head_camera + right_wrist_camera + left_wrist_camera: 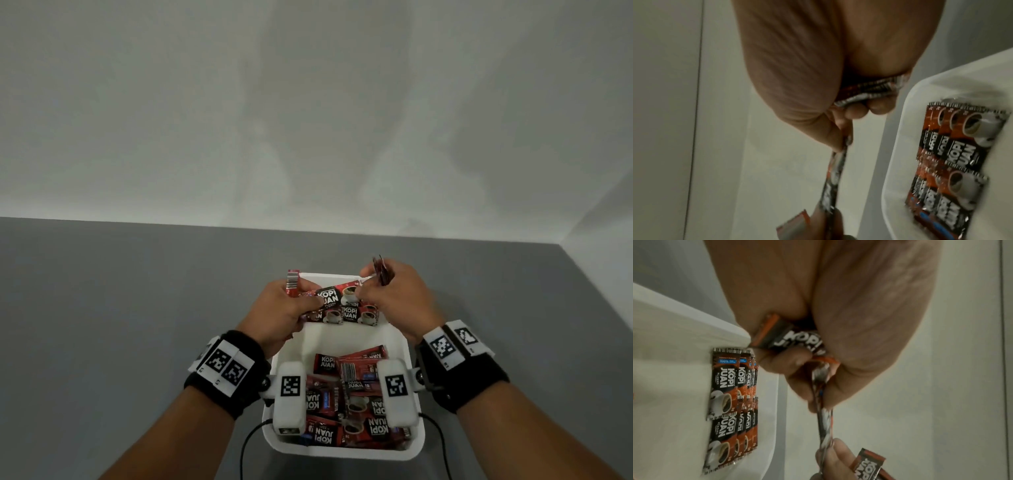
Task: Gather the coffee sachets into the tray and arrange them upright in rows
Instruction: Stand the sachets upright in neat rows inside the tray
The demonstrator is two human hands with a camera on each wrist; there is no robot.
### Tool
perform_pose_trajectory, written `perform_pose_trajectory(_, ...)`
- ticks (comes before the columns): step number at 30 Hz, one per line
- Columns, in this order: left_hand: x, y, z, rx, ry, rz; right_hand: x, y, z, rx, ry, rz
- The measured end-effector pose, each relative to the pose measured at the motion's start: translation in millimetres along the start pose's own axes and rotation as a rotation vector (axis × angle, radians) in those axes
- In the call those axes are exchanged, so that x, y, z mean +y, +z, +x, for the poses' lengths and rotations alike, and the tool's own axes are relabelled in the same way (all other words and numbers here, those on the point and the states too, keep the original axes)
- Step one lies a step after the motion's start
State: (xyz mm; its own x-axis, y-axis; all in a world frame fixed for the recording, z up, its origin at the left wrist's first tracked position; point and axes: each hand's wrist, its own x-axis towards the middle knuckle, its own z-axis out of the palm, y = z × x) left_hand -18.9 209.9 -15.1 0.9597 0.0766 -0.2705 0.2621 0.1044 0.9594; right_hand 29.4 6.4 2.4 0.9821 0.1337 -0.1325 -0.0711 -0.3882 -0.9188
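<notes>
A white tray (412, 346) stands on the grey table. Red-and-black coffee sachets stand upright in two rows (346, 315) at its far end; several loose sachets (346, 404) lie in its near part. Above the rows, one sachet (334, 294) is stretched between both hands. My left hand (291, 308) pinches its left end and grips another sachet (293, 282) in the palm. My right hand (387, 294) pinches its right end and holds a small bundle of sachets (379, 270). The wrist views show the upright rows (731, 402) (953, 164) and the shared sachet (824, 423) (690, 175) edge-on.
The grey table (120, 308) stretches wide on both sides of the tray, with a pale wall (308, 102) behind. White wrist-camera units (289, 397) (397, 394) hang over the tray's near part, and black cables (246, 445) trail off them.
</notes>
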Motion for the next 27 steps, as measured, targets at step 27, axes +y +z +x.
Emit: perform_pose_trajectory(27,9.3,14.7,4.4,-0.241,0.01,0.043,-8.2,9.7,-3.8,-0.038,0.095,0.281)
